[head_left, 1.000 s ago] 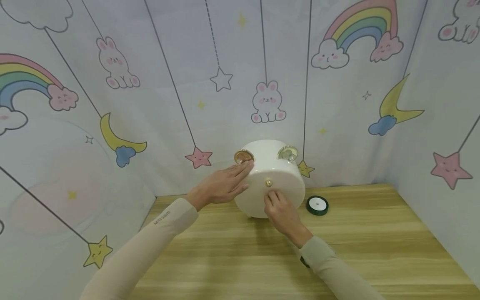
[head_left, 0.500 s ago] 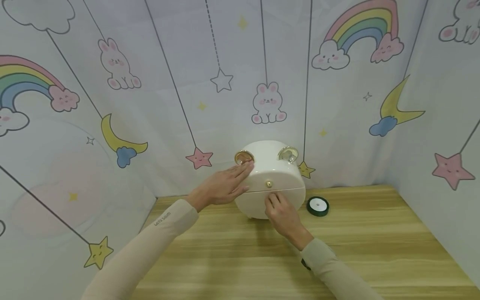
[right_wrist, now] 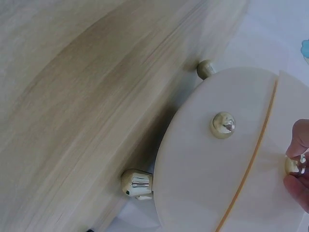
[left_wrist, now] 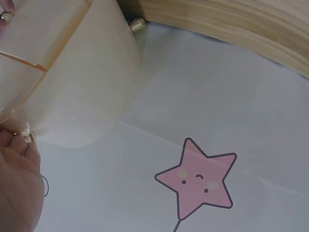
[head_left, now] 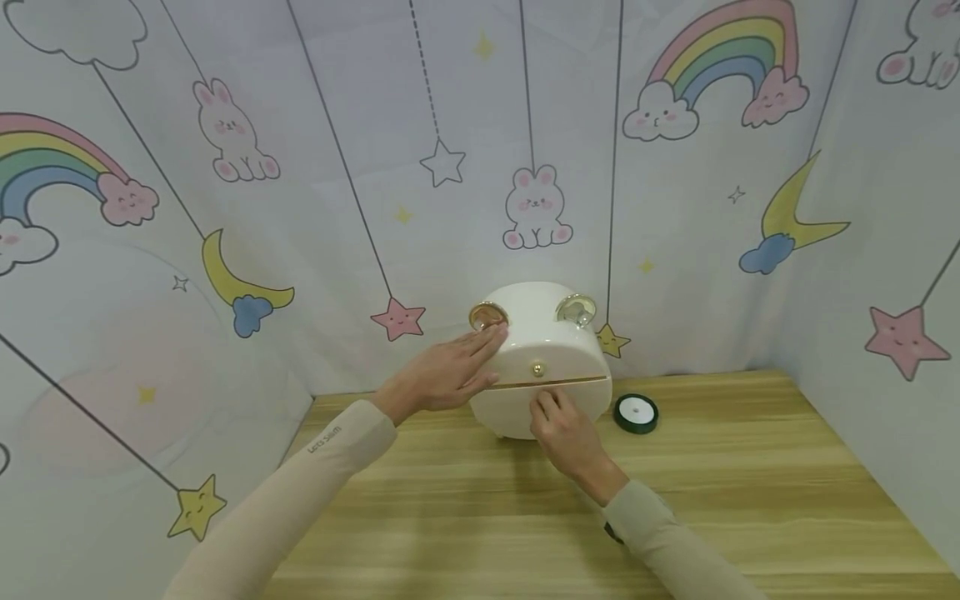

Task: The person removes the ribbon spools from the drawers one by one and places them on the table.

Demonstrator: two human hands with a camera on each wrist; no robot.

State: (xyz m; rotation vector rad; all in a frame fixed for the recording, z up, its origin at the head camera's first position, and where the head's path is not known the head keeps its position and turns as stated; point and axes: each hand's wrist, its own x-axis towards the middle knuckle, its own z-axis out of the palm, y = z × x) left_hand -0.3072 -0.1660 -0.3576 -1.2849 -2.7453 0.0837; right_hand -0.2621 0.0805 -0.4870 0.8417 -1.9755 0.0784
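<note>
A glossy white rounded box (head_left: 536,308) with drawers stands on the table, with a gold left ear (head_left: 486,313) and a gold right ear (head_left: 576,310). My left hand (head_left: 448,373) rests on its upper left side, fingers straight and fingertips at the left ear. With thumb and finger my right hand (head_left: 562,429) pinches the gold knob (right_wrist: 289,166) of the middle drawer (right_wrist: 285,118). That drawer stands slightly out, and a thin orange-brown gap shows along its edge. Above it is the top drawer's knob (head_left: 537,368); below it, the lower knob (right_wrist: 223,124).
A white disc with a dark green rim (head_left: 636,413) lies on the wood-grain table (head_left: 720,492), right of the box. Close behind the box hangs a white backdrop (head_left: 465,242) printed with rabbits and stars. Short gold feet (right_wrist: 136,182) hold the box up.
A gap has appeared under the top drawer and grown wider as my right hand draws the middle drawer slightly outward. My left hand stays in place on the box.
</note>
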